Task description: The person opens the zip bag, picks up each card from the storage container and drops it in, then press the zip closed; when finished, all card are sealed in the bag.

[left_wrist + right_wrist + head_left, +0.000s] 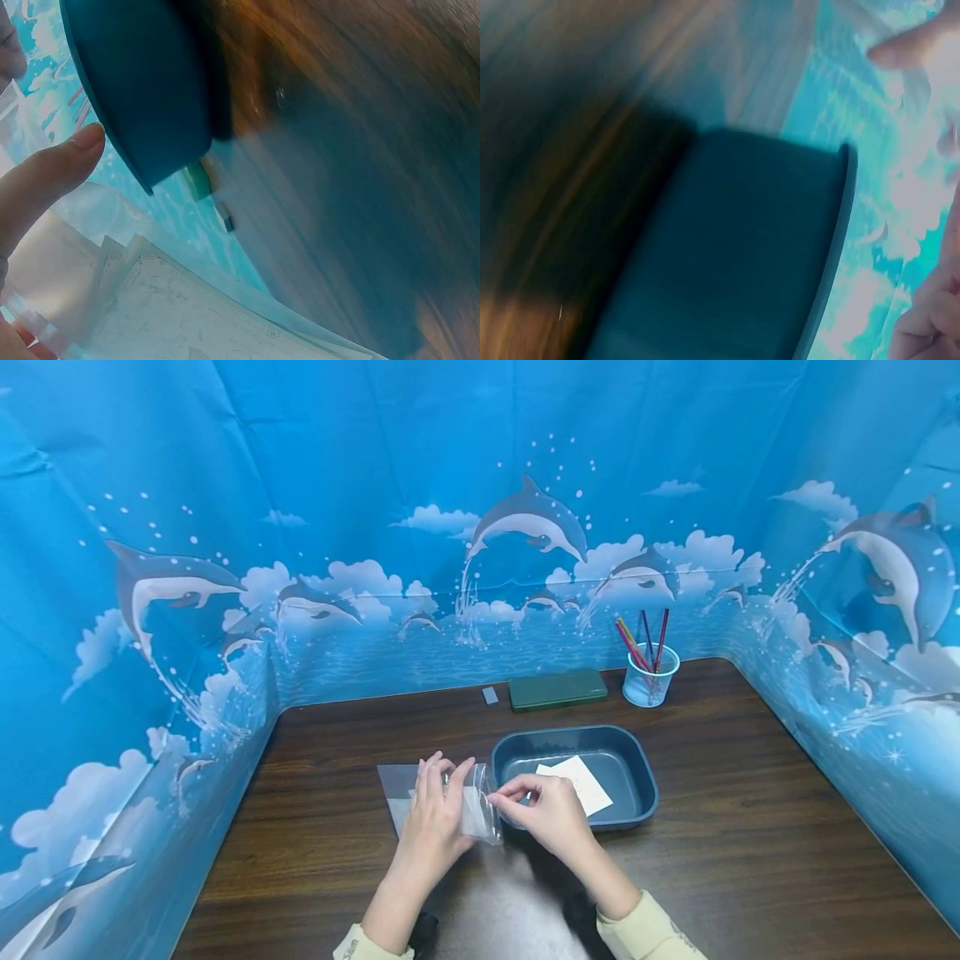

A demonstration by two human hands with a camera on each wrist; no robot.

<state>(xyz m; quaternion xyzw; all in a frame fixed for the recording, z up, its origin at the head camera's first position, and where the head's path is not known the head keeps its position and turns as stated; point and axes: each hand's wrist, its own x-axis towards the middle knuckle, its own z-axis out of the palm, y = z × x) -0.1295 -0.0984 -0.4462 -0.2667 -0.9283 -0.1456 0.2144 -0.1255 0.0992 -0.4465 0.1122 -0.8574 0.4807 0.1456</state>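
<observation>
Head view, lower centre: L hand (433, 817) grips clear plastic bag (477, 820) w/ printed sheets (199, 307) inside; prob. light, soft, slippery, best held by edges. R hand (553, 812) pinches its right edge. Then tray (628, 787). Dark wood table (300, 860) beneath, dolphin curtain (375, 468) behind.

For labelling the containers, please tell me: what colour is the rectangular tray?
The rectangular tray is dark blue-grey; it shows best in the head view.

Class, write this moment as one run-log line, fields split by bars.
left hand holds clear bag with printed papers | right hand pinches bag's edge | blue-grey tray holds white papers
</observation>
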